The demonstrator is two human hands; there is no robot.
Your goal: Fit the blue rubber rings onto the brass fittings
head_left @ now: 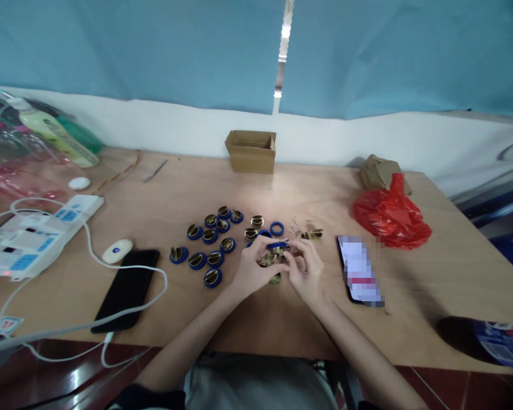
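Note:
Both hands meet near the table's front middle around a brass-coloured round piece with a blue ring [277, 245]. My left hand [253, 266] pinches it from the left, fingers curled. From the other side my right hand [305, 267] grips it between thumb and fingers. Beneath the hands lie more brass pieces [275, 279], partly hidden. To the left sit several brass pieces with a raised bar, each seated in a blue ring [212, 278]. Just beyond the hands are bare brass pieces [257, 221] and a loose blue ring [277, 228].
A small cardboard box [252, 159] stands at the back. Right are a lit phone [359, 270], a red plastic bag [391, 219] and a dark bottle [487, 341]. Left are a black phone [128, 290], a white cable, a power strip [47, 239] and plastic bottles [55, 134].

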